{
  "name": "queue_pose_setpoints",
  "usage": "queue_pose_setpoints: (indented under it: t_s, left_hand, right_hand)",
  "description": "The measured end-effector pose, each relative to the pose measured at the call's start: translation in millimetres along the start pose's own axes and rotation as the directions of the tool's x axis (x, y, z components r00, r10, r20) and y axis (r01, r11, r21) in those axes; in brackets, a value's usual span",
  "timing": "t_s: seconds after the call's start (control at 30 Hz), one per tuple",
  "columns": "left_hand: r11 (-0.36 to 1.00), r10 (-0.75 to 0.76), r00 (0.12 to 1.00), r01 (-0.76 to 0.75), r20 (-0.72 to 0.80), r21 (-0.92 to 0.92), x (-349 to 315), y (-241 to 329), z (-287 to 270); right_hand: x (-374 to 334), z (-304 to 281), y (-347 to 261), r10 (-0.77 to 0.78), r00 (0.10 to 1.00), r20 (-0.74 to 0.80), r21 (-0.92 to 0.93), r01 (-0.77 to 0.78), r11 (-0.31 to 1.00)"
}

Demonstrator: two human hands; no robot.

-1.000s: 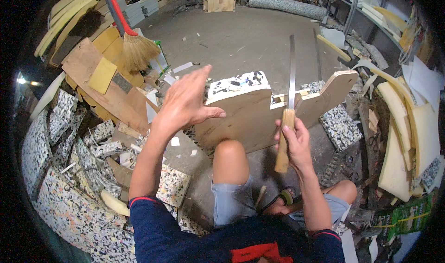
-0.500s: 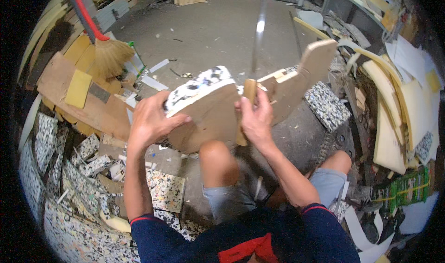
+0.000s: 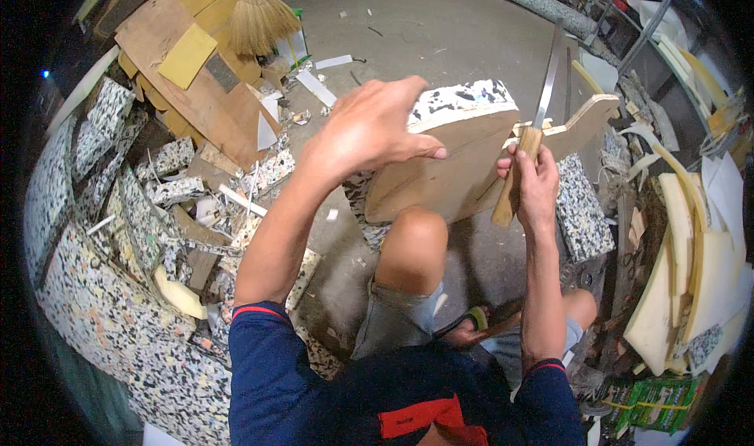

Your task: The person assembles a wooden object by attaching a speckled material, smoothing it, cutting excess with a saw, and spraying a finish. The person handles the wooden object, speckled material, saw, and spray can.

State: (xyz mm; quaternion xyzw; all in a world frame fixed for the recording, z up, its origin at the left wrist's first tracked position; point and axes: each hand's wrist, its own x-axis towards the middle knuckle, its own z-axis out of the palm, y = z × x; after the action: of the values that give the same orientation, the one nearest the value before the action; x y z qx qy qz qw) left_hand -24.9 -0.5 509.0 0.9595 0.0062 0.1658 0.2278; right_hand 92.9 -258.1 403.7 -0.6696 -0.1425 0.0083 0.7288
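The right hand [image 3: 536, 183] grasps a long wooden-handled steel knife [image 3: 532, 137], pointing away, right of speckled black-and-white foam [image 3: 465, 102] — the left hand [image 3: 373, 125], spread open, nearer

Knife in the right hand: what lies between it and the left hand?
In the head view, a plywood panel with speckled foam along part of its upper edge lies between the left hand and the wooden-handled knife.

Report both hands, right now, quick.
Left hand: open, thumb and fingers spread at the foam-topped board; contact cannot be told.
Right hand: closed, holding the wooden-handled knife, blade up.
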Motion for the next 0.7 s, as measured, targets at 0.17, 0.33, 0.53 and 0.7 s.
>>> queue_pose_setpoints:
  t_s: [0.17, 0.33, 0.53, 0.7]
  left_hand:
    - [0.9, -0.117, 0.839, -0.138, -0.532, -0.415, -85.5, -57.6, 1.9]
    - [0.743, -0.352, 0.915, 0.146, -0.196, -0.653, -126.3, -99.1, 122.0]
    - [0.707, -0.396, 0.894, 0.152, -0.209, -0.69, -133.3, -93.6, 175.2]
    - [0.708, -0.323, 0.906, 0.039, -0.274, -0.705, -132.6, -93.7, 170.0]
  right_hand:
    - [-68.9, -27.2, -57.9, 0.012, 0.998, 0.054, -0.082, -0.008, 0.997]
    - [-149.4, -18.7, -131.2, 0.14, 0.937, 0.321, -0.09, -0.117, 0.989]
    - [-186.4, 8.5, -142.2, 0.33, 0.805, 0.493, -0.114, -0.316, 0.942]
    - [-185.8, 22.2, -140.2, 0.293, 0.845, 0.448, -0.168, -0.242, 0.956]
